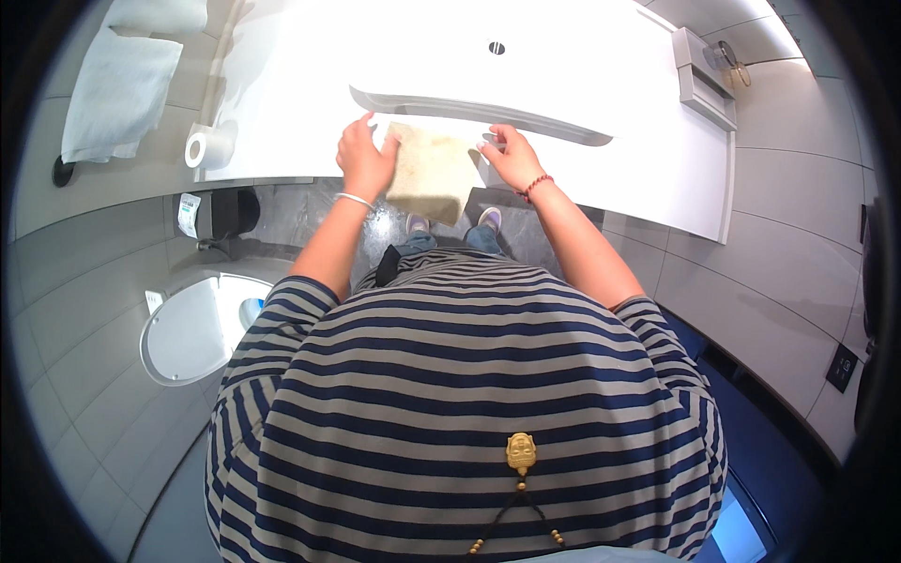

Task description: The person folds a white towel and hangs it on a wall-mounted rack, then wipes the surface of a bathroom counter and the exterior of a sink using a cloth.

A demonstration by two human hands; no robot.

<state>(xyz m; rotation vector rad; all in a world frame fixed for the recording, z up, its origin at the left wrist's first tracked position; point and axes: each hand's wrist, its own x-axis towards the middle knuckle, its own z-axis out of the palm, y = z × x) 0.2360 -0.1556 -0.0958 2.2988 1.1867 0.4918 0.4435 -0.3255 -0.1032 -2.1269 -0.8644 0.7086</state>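
A beige cloth (433, 165) lies spread on the white washbasin counter (281, 127), its near end hanging over the front edge. My left hand (366, 155) is at the cloth's left side, thumb touching its edge and fingers spread toward the basin rim. Just off the cloth's right side is my right hand (515, 156), with fingers slightly bent and thumb apart from them. Nothing shows between the fingers of either hand. Behind the cloth runs the grey-shaded front lip (479, 116) of the basin, with a round drain (497, 48) farther back.
On the left, a toilet paper roll (204, 146) hangs by the counter and a white towel (123, 91) hangs on the wall. A toilet with a raised lid (186, 338) stands below. A box-like holder (707, 88) with glasses sits at the right back.
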